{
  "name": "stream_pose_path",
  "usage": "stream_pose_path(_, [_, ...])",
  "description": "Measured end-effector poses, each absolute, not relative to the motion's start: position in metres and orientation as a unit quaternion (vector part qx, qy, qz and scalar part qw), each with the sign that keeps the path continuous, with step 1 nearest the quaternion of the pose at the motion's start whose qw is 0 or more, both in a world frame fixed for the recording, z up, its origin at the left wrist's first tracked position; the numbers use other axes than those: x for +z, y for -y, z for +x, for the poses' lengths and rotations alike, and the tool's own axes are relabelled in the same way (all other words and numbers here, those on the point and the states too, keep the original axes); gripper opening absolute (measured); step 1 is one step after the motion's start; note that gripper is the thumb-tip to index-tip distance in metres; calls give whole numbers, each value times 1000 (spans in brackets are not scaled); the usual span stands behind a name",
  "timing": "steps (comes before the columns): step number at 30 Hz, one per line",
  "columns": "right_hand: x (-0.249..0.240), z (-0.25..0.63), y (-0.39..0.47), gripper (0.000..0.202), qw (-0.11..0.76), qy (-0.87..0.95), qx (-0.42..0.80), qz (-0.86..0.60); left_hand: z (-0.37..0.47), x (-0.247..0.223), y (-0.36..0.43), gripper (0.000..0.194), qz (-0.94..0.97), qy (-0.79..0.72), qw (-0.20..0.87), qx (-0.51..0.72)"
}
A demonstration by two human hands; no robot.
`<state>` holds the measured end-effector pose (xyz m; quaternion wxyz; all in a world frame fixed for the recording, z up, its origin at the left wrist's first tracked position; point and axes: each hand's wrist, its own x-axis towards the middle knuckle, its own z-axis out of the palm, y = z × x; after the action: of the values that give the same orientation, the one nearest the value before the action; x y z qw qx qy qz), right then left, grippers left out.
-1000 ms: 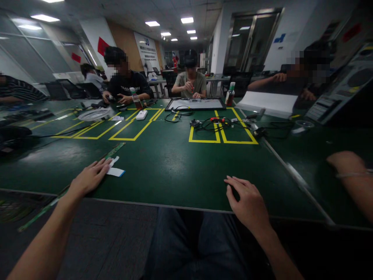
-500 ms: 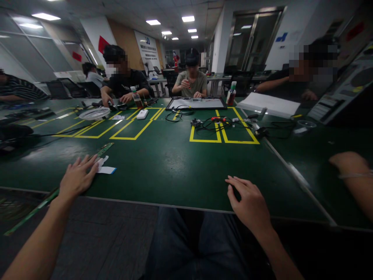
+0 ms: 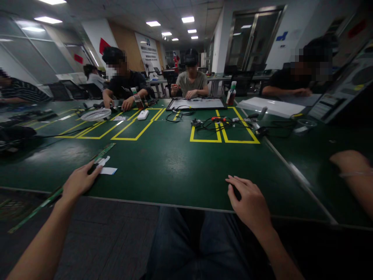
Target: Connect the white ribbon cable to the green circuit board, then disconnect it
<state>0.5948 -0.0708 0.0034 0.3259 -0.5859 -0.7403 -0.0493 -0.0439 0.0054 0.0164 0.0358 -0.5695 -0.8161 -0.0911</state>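
Observation:
A long, narrow green circuit board [image 3: 105, 151] runs slantwise under my left hand [image 3: 81, 179]. Its near end sticks out past the table edge. The fingers of that hand are bent around the strip's edge, with the thumb on the other side. White flat ribbon cables [image 3: 108, 170], one with a blue end, lie beside the thumb and connect at the board. My right hand [image 3: 249, 200] rests at the table's front edge, fingers loosely curved and thumb apart, holding nothing.
Green table [image 3: 171, 171] carries yellow tape outlines. Black cables with a red-handled tool [image 3: 218, 119], a white fan [image 3: 95, 114], a white box [image 3: 142, 114] and two bottles [image 3: 231, 93] stand further back. Another person's arm [image 3: 354, 167] rests at right. Several people sit around the table.
My left hand has gone from lying flat with outstretched fingers to curling around the circuit board. The board and ribbon cables shifted barely. My right hand stayed in place.

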Motion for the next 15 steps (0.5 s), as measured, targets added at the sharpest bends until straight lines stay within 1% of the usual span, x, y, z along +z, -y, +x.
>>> stream_pose_path(2, [4,594,71,26,325,741,-50,-585,-44,17,-6,85,-536,841,13,-68])
stream_pose_path(5, [4,594,71,26,325,742,-50,-585,-42,19,-6,86,-526,848,-13,-62])
stream_pose_path(8, [4,595,71,26,324,743,-50,-584,-42,19,-5,86,-535,842,-26,-64])
stream_pose_path(15, [3,594,71,27,325,740,-47,-588,-45,14,-5,81,-585,808,-37,-62])
